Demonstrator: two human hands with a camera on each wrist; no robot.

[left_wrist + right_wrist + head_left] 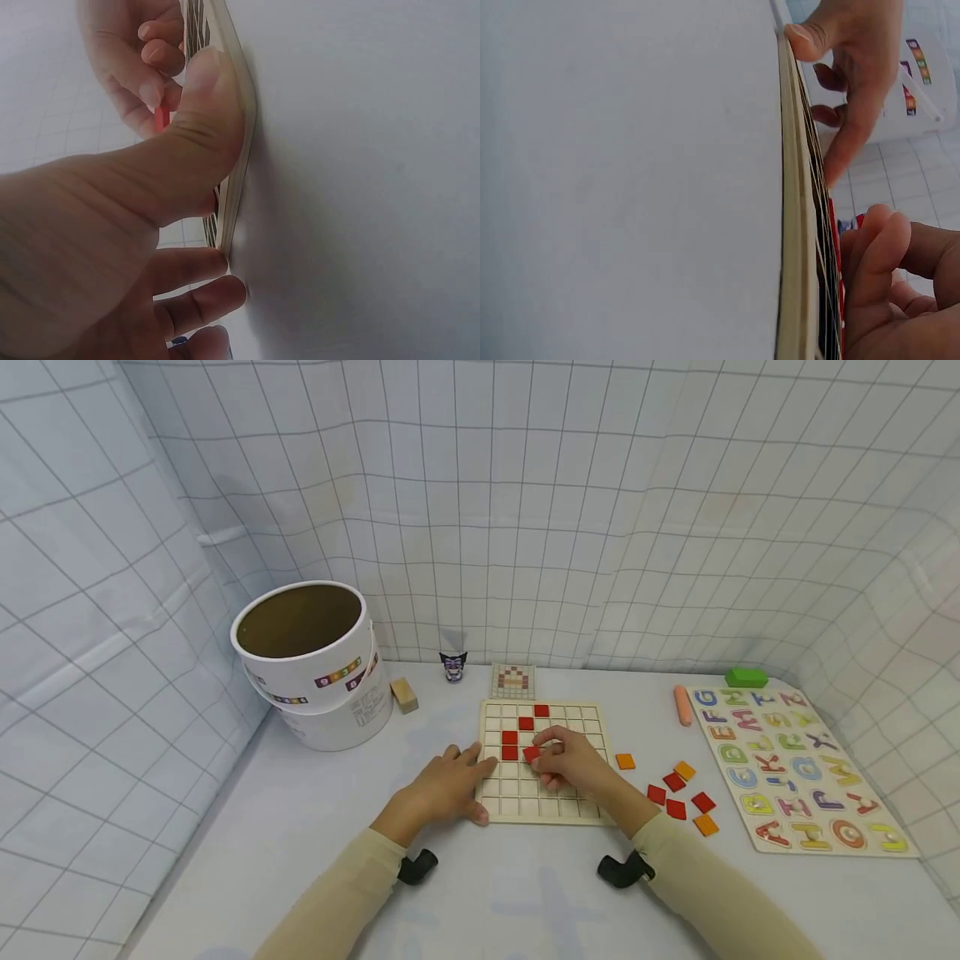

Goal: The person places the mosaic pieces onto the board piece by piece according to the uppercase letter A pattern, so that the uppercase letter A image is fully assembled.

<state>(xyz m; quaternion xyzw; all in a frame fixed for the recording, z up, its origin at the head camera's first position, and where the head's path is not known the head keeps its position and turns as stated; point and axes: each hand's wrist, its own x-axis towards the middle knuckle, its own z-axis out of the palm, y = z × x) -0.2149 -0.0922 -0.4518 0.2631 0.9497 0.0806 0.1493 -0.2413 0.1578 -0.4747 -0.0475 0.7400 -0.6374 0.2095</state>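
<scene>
Your right grip (572,762) pinching a red square (531,754) near the board's (517,808) middle, your left grip (444,785) spread wide at the board's left edge, four more red squares (510,738) on the board

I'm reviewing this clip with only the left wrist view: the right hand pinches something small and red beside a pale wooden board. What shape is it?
Observer: The head view shows a flat red square tile in the right hand.

Reviewer: Are any such tiles already lying in cells of the board?

Observer: Yes, four red placed tiles lie in the grid of the pale wooden board.

Reviewer: And what lies loose just right of it?

Observer: Seven tiles: three flat orange square tiles and four loose red tiles.
</scene>
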